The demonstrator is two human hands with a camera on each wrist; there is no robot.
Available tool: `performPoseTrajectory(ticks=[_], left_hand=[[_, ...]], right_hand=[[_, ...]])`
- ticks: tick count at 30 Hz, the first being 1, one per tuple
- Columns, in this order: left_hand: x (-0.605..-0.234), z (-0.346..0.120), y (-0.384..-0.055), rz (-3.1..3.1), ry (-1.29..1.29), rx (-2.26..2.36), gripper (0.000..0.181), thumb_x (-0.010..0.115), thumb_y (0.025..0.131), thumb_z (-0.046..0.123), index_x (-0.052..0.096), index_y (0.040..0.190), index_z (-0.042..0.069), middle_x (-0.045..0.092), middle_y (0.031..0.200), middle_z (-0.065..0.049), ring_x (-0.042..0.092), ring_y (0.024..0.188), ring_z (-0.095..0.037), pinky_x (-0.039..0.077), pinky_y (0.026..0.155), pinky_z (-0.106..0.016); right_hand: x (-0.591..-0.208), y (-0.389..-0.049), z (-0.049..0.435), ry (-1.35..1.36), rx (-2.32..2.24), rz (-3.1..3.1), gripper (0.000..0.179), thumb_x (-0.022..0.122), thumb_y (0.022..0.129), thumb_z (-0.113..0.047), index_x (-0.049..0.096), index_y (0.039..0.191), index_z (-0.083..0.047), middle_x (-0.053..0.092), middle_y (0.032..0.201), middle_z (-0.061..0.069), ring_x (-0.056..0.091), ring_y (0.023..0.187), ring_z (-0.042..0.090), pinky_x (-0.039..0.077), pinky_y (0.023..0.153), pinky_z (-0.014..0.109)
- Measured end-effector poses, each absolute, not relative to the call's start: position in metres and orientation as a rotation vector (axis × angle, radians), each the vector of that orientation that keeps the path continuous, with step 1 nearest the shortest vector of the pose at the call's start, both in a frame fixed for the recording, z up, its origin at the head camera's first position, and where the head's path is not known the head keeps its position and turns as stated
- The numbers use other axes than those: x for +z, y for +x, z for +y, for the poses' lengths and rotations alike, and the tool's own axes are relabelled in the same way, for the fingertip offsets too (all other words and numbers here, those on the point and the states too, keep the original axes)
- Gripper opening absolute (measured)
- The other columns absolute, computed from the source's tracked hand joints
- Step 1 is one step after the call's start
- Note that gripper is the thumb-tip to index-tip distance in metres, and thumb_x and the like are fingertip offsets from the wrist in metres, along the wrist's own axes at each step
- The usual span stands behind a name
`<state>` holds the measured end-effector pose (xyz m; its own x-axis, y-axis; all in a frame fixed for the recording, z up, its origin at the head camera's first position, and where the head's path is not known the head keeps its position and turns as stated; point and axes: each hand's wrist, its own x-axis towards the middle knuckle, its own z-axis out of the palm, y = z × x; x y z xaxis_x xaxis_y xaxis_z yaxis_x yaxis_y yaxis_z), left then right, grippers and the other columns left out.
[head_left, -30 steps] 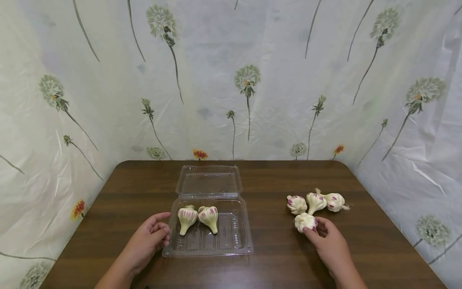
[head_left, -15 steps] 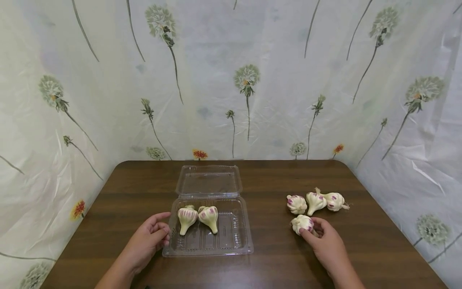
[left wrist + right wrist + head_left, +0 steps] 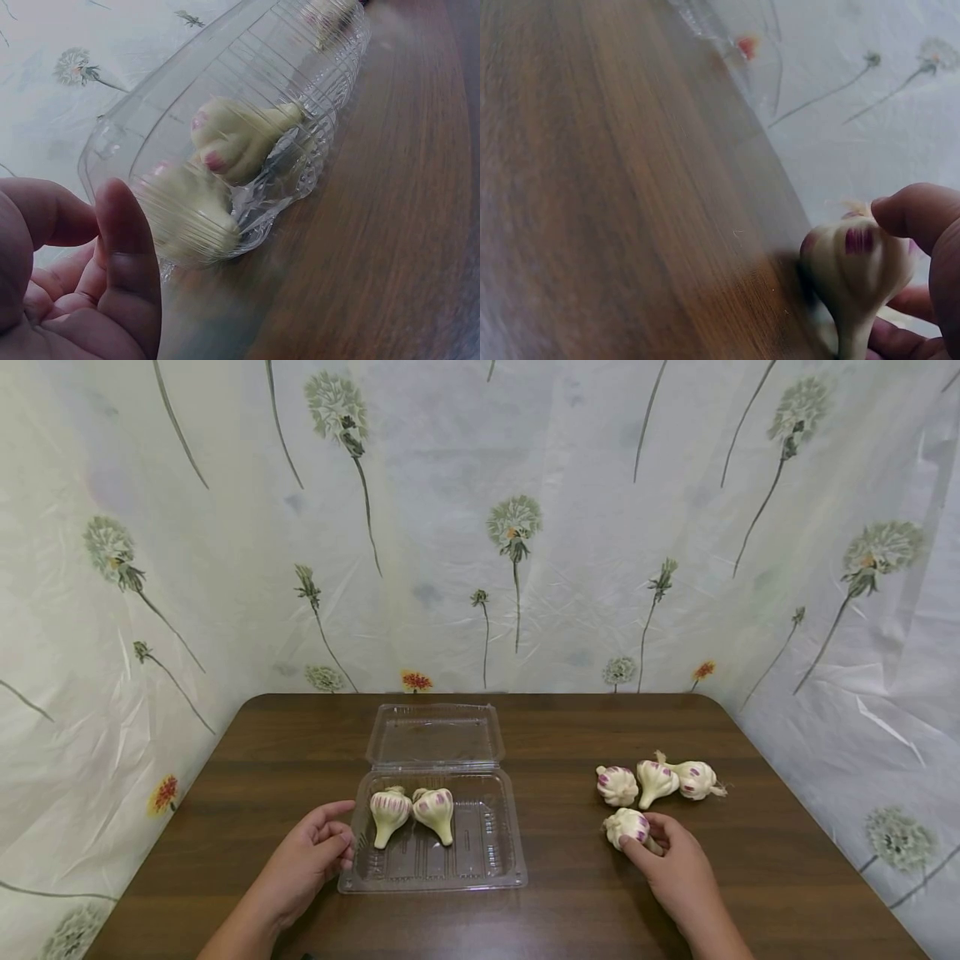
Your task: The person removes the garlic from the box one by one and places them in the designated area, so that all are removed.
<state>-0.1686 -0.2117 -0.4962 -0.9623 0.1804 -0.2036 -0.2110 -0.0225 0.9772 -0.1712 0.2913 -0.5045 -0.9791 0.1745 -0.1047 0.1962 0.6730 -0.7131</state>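
Observation:
At the left of the table, a clear plastic clamshell container (image 3: 468,883) lies with its lid back. Two garlic bulbs (image 3: 390,814) with purple streaks sit side by side in its left half. My left hand (image 3: 311,856) is at the container's left rim, thumb and fingers bent against it; the thumb (image 3: 127,240) overlaps its corner in the left wrist view. On the right, my right hand (image 3: 678,860) grips another garlic bulb (image 3: 626,827) between thumb and fingers. In the right wrist view, that bulb (image 3: 855,262) has its neck pointing down.
Just beyond my right hand, three more garlic bulbs (image 3: 656,781) lie close together on the brown wooden table (image 3: 555,843). The container's open lid (image 3: 435,735) lies toward the far edge. A flower-printed sheet (image 3: 450,527) hangs behind and at both sides.
The garlic bulb in my right hand has shifted slightly left and turned, showing more purple. My left hand, the container and the other bulbs have stayed in place.

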Motion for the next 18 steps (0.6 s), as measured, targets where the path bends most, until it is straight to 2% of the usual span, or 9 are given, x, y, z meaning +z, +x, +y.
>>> performPoseTrajectory(ticks=[18], left_hand=[[-0.493, -0.2113, -0.1681, 1.979, -0.053, 2.072, 0.054, 0.05, 0.107, 0.001, 0.031, 0.158, 0.002, 0.057, 0.102, -0.002, 0.058, 0.087, -0.013, 0.057, 0.075, -0.024]], right_hand=[[-0.5005, -0.1681, 0.2883, 0.302, -1.314, 2.888, 0.076, 0.073, 0.098, -0.045, 0.046, 0.15, 0.004, 0.053, 0.144, 0.03, 0.05, 0.135, 0.041, 0.043, 0.11, 0.055]])
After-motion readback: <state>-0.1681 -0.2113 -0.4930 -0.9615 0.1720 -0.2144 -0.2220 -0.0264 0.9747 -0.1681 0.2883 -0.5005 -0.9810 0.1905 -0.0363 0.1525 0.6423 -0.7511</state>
